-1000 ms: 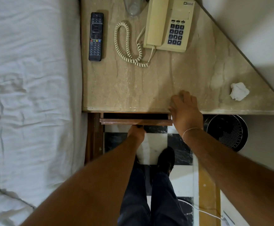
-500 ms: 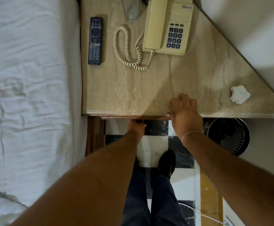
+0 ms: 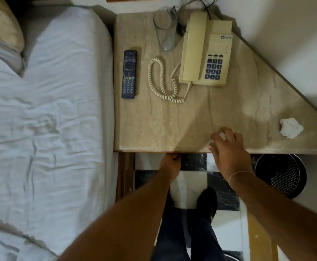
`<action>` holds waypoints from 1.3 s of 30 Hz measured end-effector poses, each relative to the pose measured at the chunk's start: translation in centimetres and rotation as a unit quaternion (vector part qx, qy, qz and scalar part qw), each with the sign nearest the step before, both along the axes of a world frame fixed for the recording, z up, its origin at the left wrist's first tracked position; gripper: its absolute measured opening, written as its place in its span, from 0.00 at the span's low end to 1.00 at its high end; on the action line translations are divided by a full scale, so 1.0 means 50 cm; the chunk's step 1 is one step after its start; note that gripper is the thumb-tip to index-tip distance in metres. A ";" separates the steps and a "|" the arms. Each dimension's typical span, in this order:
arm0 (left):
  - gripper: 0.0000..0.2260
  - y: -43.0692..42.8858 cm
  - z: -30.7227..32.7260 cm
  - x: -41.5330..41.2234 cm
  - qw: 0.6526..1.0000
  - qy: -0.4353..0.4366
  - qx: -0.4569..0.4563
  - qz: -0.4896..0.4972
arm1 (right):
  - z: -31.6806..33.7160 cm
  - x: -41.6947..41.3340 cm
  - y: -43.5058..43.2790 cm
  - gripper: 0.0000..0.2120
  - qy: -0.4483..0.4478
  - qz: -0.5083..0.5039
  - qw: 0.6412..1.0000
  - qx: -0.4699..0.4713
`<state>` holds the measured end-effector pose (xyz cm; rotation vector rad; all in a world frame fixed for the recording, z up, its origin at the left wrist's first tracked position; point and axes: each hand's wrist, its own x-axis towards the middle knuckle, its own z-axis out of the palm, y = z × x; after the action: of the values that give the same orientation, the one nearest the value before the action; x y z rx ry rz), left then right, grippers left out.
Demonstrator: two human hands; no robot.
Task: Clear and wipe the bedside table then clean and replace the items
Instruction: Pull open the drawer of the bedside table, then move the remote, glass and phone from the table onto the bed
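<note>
Beside the bed [image 3: 50, 129], a desk [image 3: 172, 125] with nothing cleared yet.
The telephone [image 3: 206, 53] stands at the desk's far side, the bed well to its left. A mesh bin [image 3: 282, 178] sits on the floor, right of the telephone and nearer the person. The remote [image 3: 129, 74] lies left of the telephone, past its coiled cord [image 3: 159, 81]. A glass [image 3: 165, 29] stands just beside its far left corner, and a crumpled tissue [image 3: 291, 128] lies well right and nearer. The right grip [image 3: 229, 151] rests released on the desk's front edge. The left grip [image 3: 170, 163] reaches beneath that edge, fingers hidden, so I cannot tell its state. Clearing, wiping, cleaning and replacing all seem left to do, and the cord may snag when the telephone is lifted.
</note>
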<state>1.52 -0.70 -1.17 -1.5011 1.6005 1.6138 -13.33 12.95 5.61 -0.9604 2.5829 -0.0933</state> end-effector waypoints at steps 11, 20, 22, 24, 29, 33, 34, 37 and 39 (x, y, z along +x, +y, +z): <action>0.10 -0.138 0.201 0.120 0.907 0.028 -0.309 -0.283 | 0.024 0.006 -0.034 0.15 -0.070 -0.057 0.995 0.035; 0.08 -0.284 0.267 -0.059 0.920 0.006 -0.390 -0.027 | 0.056 0.001 -0.051 0.23 -0.114 -0.062 0.989 0.073; 0.10 -0.318 0.277 -0.098 0.919 -0.009 -0.387 0.068 | 0.064 -0.007 -0.047 0.25 -0.132 -0.049 0.987 0.077; 0.16 -0.350 0.276 -0.132 0.911 -0.025 -0.401 0.092 | 0.070 -0.017 -0.040 0.25 -0.148 -0.042 0.986 0.069; 0.43 -0.432 0.250 -0.203 0.943 -0.091 -0.320 0.005 | 0.076 -0.027 -0.033 0.23 -0.175 -0.021 0.982 0.071; 0.40 -0.482 0.221 -0.233 0.946 -0.104 -0.301 -0.056 | 0.087 -0.029 -0.035 0.24 -0.170 -0.017 0.983 0.067; 0.38 -0.489 0.214 -0.239 0.949 -0.110 -0.290 -0.057 | 0.091 -0.028 -0.037 0.24 -0.169 -0.021 0.983 0.070; 0.31 -0.507 0.192 -0.258 0.948 -0.124 -0.286 -0.071 | 0.093 -0.028 -0.053 0.25 -0.166 -0.038 0.982 0.077; 0.25 -0.517 0.184 -0.258 0.943 -0.114 -0.307 -0.065 | 0.095 -0.032 -0.070 0.22 -0.160 -0.052 0.982 0.091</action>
<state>-11.37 -26.53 8.05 -1.7422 2.1207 0.8569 -14.94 9.43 10.36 -0.6826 2.2975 -0.0358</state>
